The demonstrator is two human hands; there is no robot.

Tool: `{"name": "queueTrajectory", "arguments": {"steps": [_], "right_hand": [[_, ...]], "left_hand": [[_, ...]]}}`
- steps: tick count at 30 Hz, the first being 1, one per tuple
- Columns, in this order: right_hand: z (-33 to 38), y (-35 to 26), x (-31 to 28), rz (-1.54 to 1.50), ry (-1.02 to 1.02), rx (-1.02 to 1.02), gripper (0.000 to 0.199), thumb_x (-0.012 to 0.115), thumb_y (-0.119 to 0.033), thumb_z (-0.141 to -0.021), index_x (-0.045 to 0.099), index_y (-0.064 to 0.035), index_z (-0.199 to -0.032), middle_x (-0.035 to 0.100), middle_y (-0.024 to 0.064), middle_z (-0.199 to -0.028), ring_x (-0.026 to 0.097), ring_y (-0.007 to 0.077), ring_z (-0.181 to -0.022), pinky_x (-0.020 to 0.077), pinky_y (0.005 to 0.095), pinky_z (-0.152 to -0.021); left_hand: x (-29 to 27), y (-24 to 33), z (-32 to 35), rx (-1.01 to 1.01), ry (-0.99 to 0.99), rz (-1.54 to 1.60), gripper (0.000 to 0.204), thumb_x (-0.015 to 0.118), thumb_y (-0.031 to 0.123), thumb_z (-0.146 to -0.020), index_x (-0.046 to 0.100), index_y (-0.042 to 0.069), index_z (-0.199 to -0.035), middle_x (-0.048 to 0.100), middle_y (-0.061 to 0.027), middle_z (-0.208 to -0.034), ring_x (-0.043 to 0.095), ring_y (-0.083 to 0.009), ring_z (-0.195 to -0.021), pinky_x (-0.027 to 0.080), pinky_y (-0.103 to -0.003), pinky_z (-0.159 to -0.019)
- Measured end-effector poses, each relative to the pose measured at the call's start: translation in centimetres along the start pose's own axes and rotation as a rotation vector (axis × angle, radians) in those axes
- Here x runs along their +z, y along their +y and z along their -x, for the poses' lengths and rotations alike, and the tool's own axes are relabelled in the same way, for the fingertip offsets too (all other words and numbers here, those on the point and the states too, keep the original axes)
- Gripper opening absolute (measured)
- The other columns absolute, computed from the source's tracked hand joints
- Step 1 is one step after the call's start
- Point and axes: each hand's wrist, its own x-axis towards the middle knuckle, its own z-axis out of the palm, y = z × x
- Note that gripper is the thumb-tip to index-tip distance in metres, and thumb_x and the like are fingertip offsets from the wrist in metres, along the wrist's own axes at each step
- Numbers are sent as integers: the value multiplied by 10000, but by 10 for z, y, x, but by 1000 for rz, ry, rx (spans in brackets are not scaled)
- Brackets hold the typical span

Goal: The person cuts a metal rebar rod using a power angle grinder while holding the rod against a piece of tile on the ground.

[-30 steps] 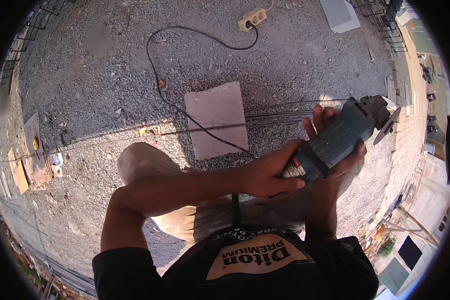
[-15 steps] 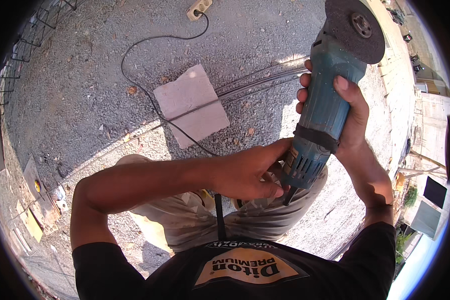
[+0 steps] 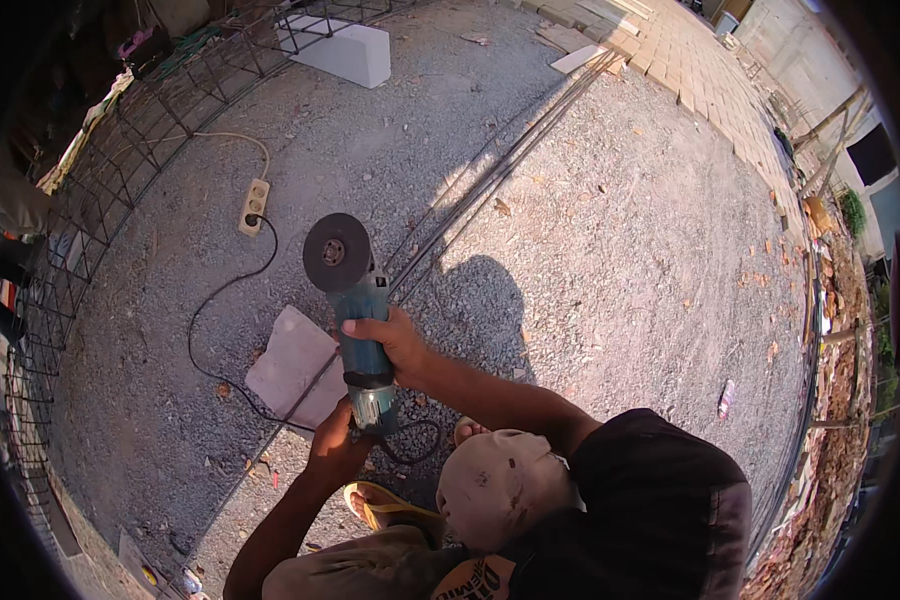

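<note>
My right hand point(image 3: 398, 345) is wrapped round the body of a teal angle grinder point(image 3: 366, 358), thumb across its front. The grinder stands upright in my grip, its dark cutting disc point(image 3: 337, 252) at the far end, with no guard visible over it. At the near end my left hand point(image 3: 338, 448) closes on the grinder's vented rear, its fingertips partly hidden. A black cord point(image 3: 210, 372) loops from there to a cream power strip point(image 3: 255, 207). Below the grinder lies a pale flat slab point(image 3: 295, 368), with a thin metal rod point(image 3: 312, 388) across it.
Long thin metal rods point(image 3: 515, 155) run over the gravel point(image 3: 630, 270) to the far right. A rebar cage point(image 3: 135, 160) lines the left side, by a white block point(image 3: 360, 58). My bent knee point(image 3: 500, 480) and sandalled foot point(image 3: 375, 505) are close below my hands.
The view has swung, showing more ground to the right. The grinder has shifted left and farther from my body. Both hands remain on it, the left one at its rear.
</note>
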Motion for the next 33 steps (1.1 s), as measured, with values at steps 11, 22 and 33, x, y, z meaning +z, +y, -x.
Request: {"name": "queueTrajectory", "arguments": {"steps": [11, 22, 33], "right_hand": [[12, 25, -26, -172, -26, 196, 587, 703, -289, -818, 501, 6, -1284, 646, 169, -1132, 678, 303, -997, 584, 464, -845], [32, 39, -65, -91, 207, 129, 531, 683, -310, -818, 512, -25, -1232, 637, 147, -1063, 677, 294, -879, 589, 454, -772], [36, 20, -67, 441, 360, 253, 442, 740, -156, -746, 621, 20, -1134, 687, 117, -969, 696, 250, -887, 583, 397, -778]], "left_hand": [[25, -10, 18, -49, 105, -400, 816, 747, 103, -732, 360, -9, -1442, 669, -256, -1045, 646, -477, -950, 520, -538, -819], [51, -41, 11, -253, -115, -324, 783, 761, 176, -750, 351, -19, -1388, 661, -285, -1019, 640, -495, -979, 513, -558, -843], [50, -76, 5, -91, -320, -189, 631, 710, 329, -874, 446, 24, -1359, 633, -242, -1164, 617, -444, -1084, 497, -516, -882]]}}
